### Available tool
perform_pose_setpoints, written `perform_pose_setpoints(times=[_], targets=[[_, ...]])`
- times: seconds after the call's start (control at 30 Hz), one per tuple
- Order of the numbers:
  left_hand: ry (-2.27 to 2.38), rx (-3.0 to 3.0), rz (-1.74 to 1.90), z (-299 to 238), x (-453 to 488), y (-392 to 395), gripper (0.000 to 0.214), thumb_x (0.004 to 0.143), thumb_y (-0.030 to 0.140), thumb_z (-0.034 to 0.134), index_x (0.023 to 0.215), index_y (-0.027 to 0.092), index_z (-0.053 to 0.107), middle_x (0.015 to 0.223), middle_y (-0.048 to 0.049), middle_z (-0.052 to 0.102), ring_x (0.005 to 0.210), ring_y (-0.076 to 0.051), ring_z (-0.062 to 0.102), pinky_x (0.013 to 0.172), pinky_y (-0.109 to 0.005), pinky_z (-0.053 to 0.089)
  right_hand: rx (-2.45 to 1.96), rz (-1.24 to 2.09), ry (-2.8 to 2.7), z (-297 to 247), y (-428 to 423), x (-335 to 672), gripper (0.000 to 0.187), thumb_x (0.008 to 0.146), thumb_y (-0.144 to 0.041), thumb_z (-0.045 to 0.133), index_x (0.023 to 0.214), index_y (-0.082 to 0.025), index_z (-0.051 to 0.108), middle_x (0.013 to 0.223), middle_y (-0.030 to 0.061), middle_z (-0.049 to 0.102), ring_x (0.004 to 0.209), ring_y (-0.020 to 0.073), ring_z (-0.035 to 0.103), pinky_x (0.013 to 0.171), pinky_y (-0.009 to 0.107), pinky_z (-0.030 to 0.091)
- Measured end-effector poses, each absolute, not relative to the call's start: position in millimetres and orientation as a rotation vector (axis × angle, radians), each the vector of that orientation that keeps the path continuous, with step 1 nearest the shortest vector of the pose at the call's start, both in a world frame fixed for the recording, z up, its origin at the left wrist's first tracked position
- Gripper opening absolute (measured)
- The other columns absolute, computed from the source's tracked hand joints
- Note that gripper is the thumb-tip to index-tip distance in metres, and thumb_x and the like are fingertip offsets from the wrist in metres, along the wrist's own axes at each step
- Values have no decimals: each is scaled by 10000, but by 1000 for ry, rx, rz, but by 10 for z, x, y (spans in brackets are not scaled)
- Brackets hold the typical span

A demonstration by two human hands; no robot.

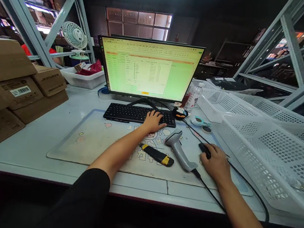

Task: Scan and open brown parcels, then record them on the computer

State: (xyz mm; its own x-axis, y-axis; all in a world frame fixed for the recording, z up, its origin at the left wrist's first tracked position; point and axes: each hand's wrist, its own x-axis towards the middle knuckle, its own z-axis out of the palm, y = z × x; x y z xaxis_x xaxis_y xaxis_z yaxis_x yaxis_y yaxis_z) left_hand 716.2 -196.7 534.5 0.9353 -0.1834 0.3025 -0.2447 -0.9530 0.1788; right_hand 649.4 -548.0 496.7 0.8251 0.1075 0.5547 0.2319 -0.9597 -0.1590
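Head view, left hand (pixel 153 123) flat on keyboard (pixel 122 112)

**Q:** What is the kit on the worktop (pixel 26 148) made of?

**A:** A matt black plastic keyboard (pixel 139 114) and a glossy black plastic mouse (pixel 204 150) sit beside a smooth grey plastic barcode scanner (pixel 179 149) and a black-and-yellow plastic box cutter (pixel 157 155).

**Q:** And the surfaces around them?

**A:** The pale worktop looks smooth and painted or laminated. Over it lies a scuffed, matt printed desk mat (pixel 89 143).

**Q:** Further out?

**A:** Rough brown corrugated cardboard cartons (pixel 10 92), rigid perforated white plastic baskets (pixel 267 155) and grey-blue painted metal shelving uprights (pixel 21 16).
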Motion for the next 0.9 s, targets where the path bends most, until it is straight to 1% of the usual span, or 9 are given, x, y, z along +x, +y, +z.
perform_pose_setpoints(times=[0.07, 0.17, 0.37, 0.47, 0.57, 0.77, 0.9], targets=[[-248, 2877, 413, 5355, 7213, -1993, 613, 1044, 605, 516, 1521, 226, 585, 1638, -129, 508, 1562, -383, 348, 1281, -569, 300, -2779, -825, -265, 4971, -5470, 6488, 457, 908, -356, 507, 1273, -204, 738, 1319, 132, 717, 1147, 328, 659, 981, 510, 583], [-207, 2873, 407, 5354, 7278, -2067, 655, 1039, 625, 507, 1543, 210, 563, 1661, -140, 483, 1577, -390, 328, 1285, -570, 288, -2756, -848, -271, 4960, -5469, 6492, 445, 906, -347, 513, 1264, -211, 741, 1307, 131, 718, 1137, 323, 655, 991, 518, 580], [-227, 2864, 427, 5353, 7376, -2234, 713, 1023, 706, 465, 1540, 229, 582, 1691, -115, 454, 1597, -389, 295, 1307, -575, 248, -2749, -859, -272, 4937, -5488, 6502, 432, 906, -347, 515, 1258, -229, 735, 1303, 115, 717, 1121, 309, 661, 998, 502, 572], [-218, 2861, 387, 5335, 7404, -2249, 722, 1017, 714, 463, 1551, 241, 577, 1712, -108, 429, 1608, -402, 272, 1308, -601, 235, -2762, -842, -270, 4937, -5491, 6497, 440, 917, -358, 502, 1265, -218, 733, 1330, 125, 710, 1146, 320, 658, 1007, 509, 569], [-234, 2856, 397, 5303, 7411, -2234, 705, 1015, 707, 470, 1549, 260, 580, 1724, -95, 413, 1618, -405, 252, 1312, -613, 221, -2756, -842, -272, 4937, -5491, 6492, 435, 918, -354, 513, 1272, -230, 732, 1337, 125, 708, 1158, 325, 653, 1008, 522, 569], [-306, 2833, 477, 5284, 7317, -2186, 652, 1009, 646, 553, 1526, 252, 601, 1685, -112, 463, 1598, -402, 295, 1311, -597, 236, -2759, -837, -279, 4951, -5485, 6480, 438, 915, -348, 516, 1275, -224, 733, 1331, 125, 712, 1166, 322, 656, 1021, 514, 567], [-549, 2789, 501, 5294, 7243, -2182, 523, 1034, 534, 578, 1486, 277, 632, 1664, -80, 493, 1593, -337, 322, 1302, -537, 284, -2772, -822, -263, 4974, -5471, 6465, 446, 921, -348, 509, 1280, -213, 735, 1339, 130, 714, 1155, 325, 660, 1011, 518, 576]])
